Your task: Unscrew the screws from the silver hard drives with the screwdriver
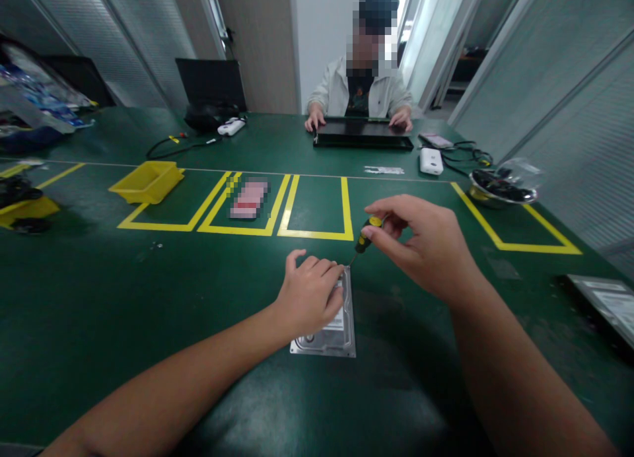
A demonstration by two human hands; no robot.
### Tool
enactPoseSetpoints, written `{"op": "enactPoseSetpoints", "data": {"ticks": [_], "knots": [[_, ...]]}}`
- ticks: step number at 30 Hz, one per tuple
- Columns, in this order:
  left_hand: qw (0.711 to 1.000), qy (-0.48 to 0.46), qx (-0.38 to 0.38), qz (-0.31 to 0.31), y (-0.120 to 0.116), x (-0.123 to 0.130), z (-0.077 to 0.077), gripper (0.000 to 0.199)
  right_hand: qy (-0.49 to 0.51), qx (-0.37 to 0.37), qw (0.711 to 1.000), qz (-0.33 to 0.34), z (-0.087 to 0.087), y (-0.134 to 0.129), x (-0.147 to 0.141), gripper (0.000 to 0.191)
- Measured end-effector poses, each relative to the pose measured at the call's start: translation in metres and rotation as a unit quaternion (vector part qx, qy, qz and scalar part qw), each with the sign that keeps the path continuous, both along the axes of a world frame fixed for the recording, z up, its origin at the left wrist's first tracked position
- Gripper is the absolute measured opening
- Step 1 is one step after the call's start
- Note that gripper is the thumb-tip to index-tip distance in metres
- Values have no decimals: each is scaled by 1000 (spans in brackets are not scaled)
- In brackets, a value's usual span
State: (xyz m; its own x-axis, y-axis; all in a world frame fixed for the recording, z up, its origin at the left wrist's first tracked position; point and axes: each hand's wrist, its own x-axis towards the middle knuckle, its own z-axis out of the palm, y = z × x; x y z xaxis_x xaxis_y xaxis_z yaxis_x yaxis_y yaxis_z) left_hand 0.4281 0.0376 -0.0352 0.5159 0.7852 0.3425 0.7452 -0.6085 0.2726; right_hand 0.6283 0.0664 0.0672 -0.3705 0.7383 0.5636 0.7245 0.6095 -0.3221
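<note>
A silver hard drive (329, 343) with a white label lies flat on the green table, below my two hands. My left hand (312, 292) rests over its upper left part, fingers bent onto it and the outermost finger raised; the hand hides much of the cover. Between the thumb and fingers of my right hand (421, 242) is a small black and yellow screwdriver (364, 239). It leans with its thin shaft pointing down to the drive's upper right corner. The tip is too small to tell whether it sits in a screw.
Yellow tape (317, 235) marks several table areas. A yellow bin (153, 183) stands left, a metal bowl (502, 191) of dark parts right. Another drive-like unit (607, 305) lies at the right edge. Across the table, a person (324, 90) handles a dark flat panel (364, 137).
</note>
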Motion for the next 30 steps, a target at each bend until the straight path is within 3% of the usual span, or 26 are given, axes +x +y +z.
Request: {"op": "enactPoseSetpoints", "data": {"ticks": [6,15,25,30], "knots": [[1000,-10,5,-4,0,0,0,33,5,-30,999,14,4,-2,1,14],[1000,-4,2,-1,0,0,0,33,6,-4,1000,7,0,1,-2,5],[1000,-6,-3,-3,0,0,0,33,17,-9,1000,5,0,1,0,17],[1000,-2,1,-2,1,0,0,33,24,0,999,40,-1,2,0,18]]}}
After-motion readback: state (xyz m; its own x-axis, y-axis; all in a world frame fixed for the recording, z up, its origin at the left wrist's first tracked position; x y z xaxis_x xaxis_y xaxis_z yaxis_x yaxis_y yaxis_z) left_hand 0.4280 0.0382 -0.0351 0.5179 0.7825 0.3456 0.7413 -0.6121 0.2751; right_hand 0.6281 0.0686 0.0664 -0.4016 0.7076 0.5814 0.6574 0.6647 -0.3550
